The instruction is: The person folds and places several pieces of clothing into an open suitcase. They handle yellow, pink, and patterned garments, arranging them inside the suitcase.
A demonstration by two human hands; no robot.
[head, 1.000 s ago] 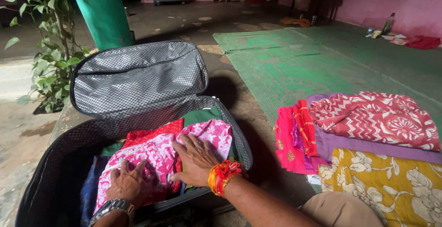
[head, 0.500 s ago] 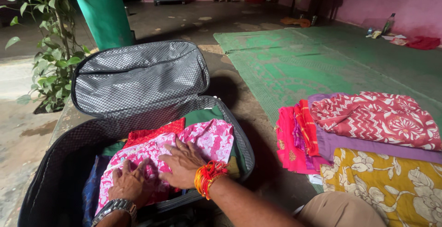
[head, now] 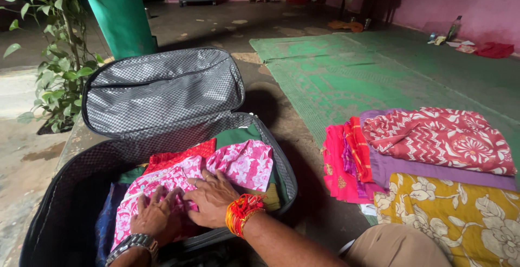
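Pink floral garment [head: 216, 172] lies in the open suitcase [head: 162, 91] at lower left of frame, long axis slanting up-right, directly beneath the flat, open left hand [head: 154, 215] and right hand [head: 212, 197], neither gripping.

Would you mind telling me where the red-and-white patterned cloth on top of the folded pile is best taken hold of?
Probably the red-and-white patterned cloth is best pinched at its near-left folded edge, coming from the left: it lies flat on the purple cloth, and that edge is exposed.
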